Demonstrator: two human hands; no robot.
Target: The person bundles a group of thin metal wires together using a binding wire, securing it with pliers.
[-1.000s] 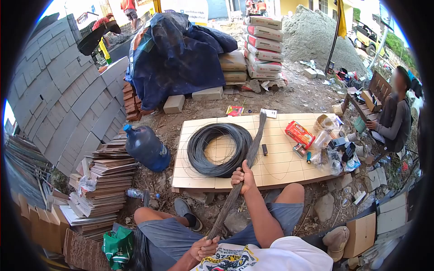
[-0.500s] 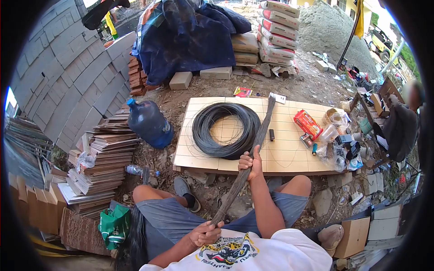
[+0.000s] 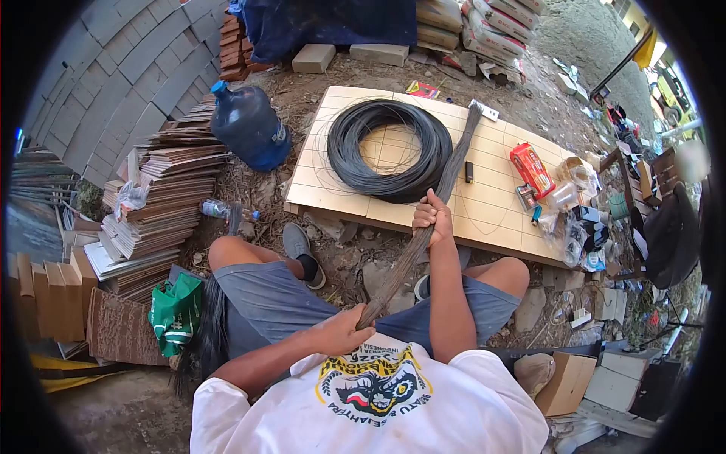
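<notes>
My left hand (image 3: 342, 331) is closed around the lower end of a long bundle of thin dark wires (image 3: 402, 271), close to my shirt. Farther up, my right hand (image 3: 433, 219) wraps round the middle of the same bundle. The bundle slants up and away to the right, its far end lying over the tiled board near a small white packet (image 3: 485, 110). Just left of it on the board rests a large coil of dark wire (image 3: 349, 151). A small black lighter-like object (image 3: 469, 172) lies to its right.
The low tiled board (image 3: 311, 178) also bears a red packet (image 3: 532, 171) and plastic cups and bags. A blue water jug (image 3: 251, 129) and stacked tiles (image 3: 162, 200) stand left. A green bag (image 3: 176, 312) sits beside my leg, near more dark strands (image 3: 206, 325).
The view has tilted down, so the board appears higher and more of my shirt shows. My left hand has turned its back upward. My right thumb has folded down; both hands keep the bundle.
</notes>
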